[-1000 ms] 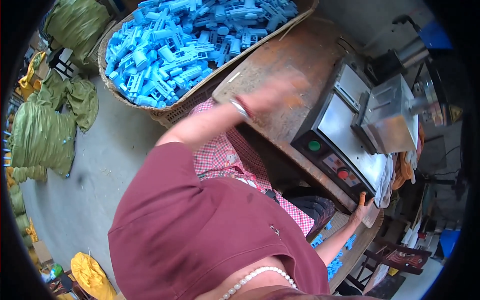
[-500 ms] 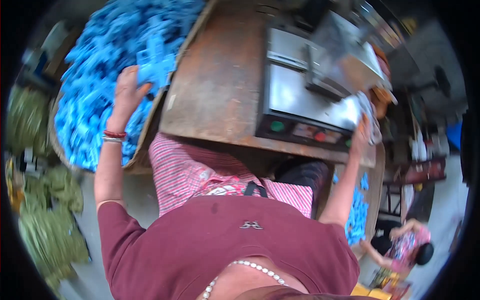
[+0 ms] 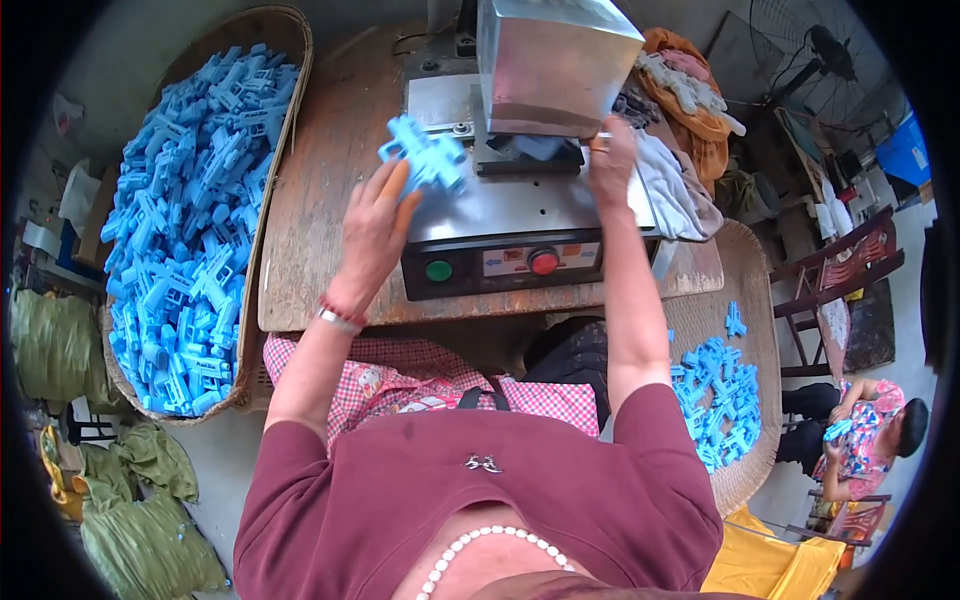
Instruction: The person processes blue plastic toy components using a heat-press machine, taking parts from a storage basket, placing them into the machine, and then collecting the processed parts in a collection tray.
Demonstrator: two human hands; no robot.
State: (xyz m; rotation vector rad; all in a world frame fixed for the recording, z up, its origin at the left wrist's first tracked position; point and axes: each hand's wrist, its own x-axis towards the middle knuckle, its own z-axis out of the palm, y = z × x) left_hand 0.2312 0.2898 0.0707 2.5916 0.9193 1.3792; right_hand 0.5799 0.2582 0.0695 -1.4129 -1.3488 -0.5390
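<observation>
My left hand (image 3: 378,222), with orange covers on its fingertips, grips a light blue plastic toy gun (image 3: 425,155) over the left part of a metal-topped press machine (image 3: 480,212). The toy is slightly blurred. At the right side of the machine's box-shaped metal head (image 3: 555,70), my right hand (image 3: 612,168) has its fingers curled in; what they hold, if anything, is hidden. Under that head lies a bluish piece (image 3: 540,147), mostly covered. A green button (image 3: 438,270) and a red button (image 3: 543,262) sit on the machine's front.
A long woven basket (image 3: 262,190) heaped with blue toy guns (image 3: 190,280) stands left of the wooden table (image 3: 320,200). To the lower right, another woven basket (image 3: 755,270) holds more toy guns (image 3: 715,400). Cloths (image 3: 665,170) lie beside the machine. A seated person (image 3: 870,430) handles a blue piece.
My left hand has come from the left basket to the machine with a toy gun. My right hand has moved from the cloth at the machine's right corner to beside its head.
</observation>
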